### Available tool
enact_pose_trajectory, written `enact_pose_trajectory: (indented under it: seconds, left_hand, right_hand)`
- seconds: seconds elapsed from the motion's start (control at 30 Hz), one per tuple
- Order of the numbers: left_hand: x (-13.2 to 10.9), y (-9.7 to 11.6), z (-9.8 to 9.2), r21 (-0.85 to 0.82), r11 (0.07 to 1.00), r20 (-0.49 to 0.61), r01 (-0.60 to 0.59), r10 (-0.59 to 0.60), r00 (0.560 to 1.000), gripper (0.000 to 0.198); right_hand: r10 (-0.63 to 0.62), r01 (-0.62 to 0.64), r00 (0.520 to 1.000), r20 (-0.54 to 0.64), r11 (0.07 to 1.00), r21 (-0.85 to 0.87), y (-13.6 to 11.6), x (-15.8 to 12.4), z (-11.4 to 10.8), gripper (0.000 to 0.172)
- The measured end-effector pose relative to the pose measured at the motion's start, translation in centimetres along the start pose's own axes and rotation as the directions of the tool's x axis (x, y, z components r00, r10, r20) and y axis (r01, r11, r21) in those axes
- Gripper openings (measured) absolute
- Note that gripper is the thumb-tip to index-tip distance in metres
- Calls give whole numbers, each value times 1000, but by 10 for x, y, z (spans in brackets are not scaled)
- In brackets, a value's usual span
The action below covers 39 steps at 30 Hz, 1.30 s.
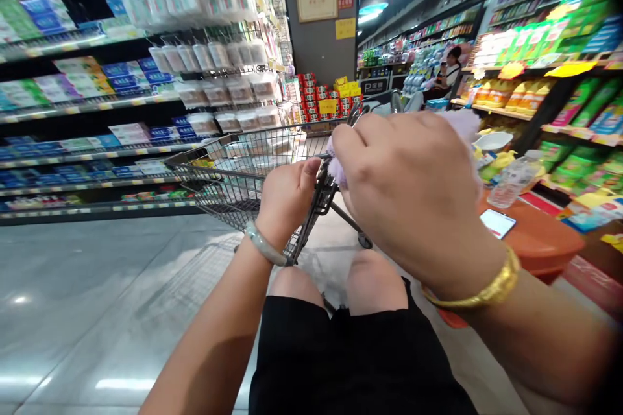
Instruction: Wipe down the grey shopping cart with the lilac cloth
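Observation:
A metal wire shopping cart (228, 185) stands tilted across the view before my knees. My left hand (287, 193), with a pale bangle at its wrist, is closed on the cart's near end; its thumb points up and its other fingers are mostly hidden. In front of the cart and nearer to the camera, my right hand (406, 175) is closed round a fluffy light purple cloth (462, 124). Bits of the cloth stick out on both sides of that hand. A gold bracelet circles the right wrist.
Shelves of packaged goods (82, 87) line the left side. At right, an orange stool (540, 243) holds a phone (497, 224) and a clear plastic bottle (516, 178). Red boxes (311, 94) are stacked by a pillar. Another person (448, 74) is farther back.

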<state>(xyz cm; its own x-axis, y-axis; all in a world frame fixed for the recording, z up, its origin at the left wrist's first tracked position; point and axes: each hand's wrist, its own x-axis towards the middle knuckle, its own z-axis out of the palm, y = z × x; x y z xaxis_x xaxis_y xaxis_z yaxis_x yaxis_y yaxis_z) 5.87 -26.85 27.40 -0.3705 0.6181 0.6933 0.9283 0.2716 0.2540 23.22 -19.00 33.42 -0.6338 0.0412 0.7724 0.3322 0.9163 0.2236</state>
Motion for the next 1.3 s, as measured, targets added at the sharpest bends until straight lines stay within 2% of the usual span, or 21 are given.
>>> enact_pose_trajectory:
  seconds: [0.1,0.23,0.37,0.47,0.6,0.7,0.73,0.8,0.87,0.9,1.0,1.07,1.1,1.17,1.23,1.3]
  left_hand:
    - [2,-5,5,26,999,12,-21,21,1000,75]
    - [4,-17,8,23,997,48,-80,79,996,66]
    - [7,-40,-11,-31,990,149,-135,138,979,67]
    - [9,-66,-26,80,986,182,-147,130,975,65]
    - [11,-96,-25,182,979,272,-96,44,961,66]
    - [12,-100,-14,199,978,229,-68,21,973,62]
    - [12,-98,-10,217,974,208,-63,17,978,61]
    - [12,-93,-4,263,963,166,-54,10,986,61]
    - [11,-88,0,307,951,130,-44,4,991,60]
    - [10,-86,2,323,945,117,-41,3,993,59]
    - [8,-83,4,357,934,80,-35,7,997,55]
    - [7,-83,4,369,929,65,-26,2,998,52]
    - [6,-82,4,375,927,62,-18,-5,998,52]
    - [6,-81,5,392,920,63,-2,-25,998,52]
    - [7,-79,7,414,910,61,12,-41,997,52]
    - [8,-76,10,431,902,56,18,-46,997,51]
  right_hand:
    - [-26,29,998,51,998,-58,-8,5,14,18]
    - [-131,135,988,84,989,-55,-9,14,30,24]
    - [-156,154,983,94,988,30,2,30,38,14]
    - [-112,106,988,110,993,54,3,37,47,11]
    - [-153,153,988,-1,988,13,-8,34,77,15]
    - [-235,236,969,-80,972,-2,-6,31,100,21]
    - [-224,226,967,-119,974,1,-4,31,106,21]
    - [-122,129,966,-226,991,17,-1,28,119,23]
    - [-15,27,938,-347,999,29,-6,19,137,28]
    - [-3,14,919,-394,1000,27,-12,11,149,30]
    - [-129,152,879,-459,988,12,-34,-15,185,29]
    - [-178,228,865,-469,972,52,-40,-23,197,25]
    - [-145,211,873,-465,973,92,-40,-22,198,25]
    - [19,74,891,-453,980,186,-33,-12,189,28]
    - [226,-118,864,-450,959,257,-26,4,177,31]
    - [330,-227,831,-448,936,268,-29,12,174,30]
